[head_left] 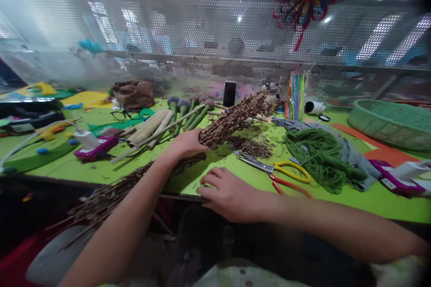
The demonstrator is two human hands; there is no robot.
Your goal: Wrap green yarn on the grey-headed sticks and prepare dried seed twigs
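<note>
My left hand (189,142) is closed around a bundle of dried brown plant stalks (235,119). The seedy tops point up and away to the right, while the thin stems trail under my left forearm past the table's front edge. Near that edge, my right hand (232,195) hovers or rests with loosely bent fingers apart and nothing visible in them; contact with the table cannot be made out. Scissors (266,167) with one yellow and one red handle lie right of my right hand. Behind their blades sits a pile of brown plant crumbs (254,147).
Green yarn (319,157) lies on grey cloth, before a green basket (390,121). Dried poppy-like pods on stalks (184,106) and pale husks (150,128) are left of centre. Purple power strips (96,147) flank the green tabletop (353,204). A phone (230,94) stands behind.
</note>
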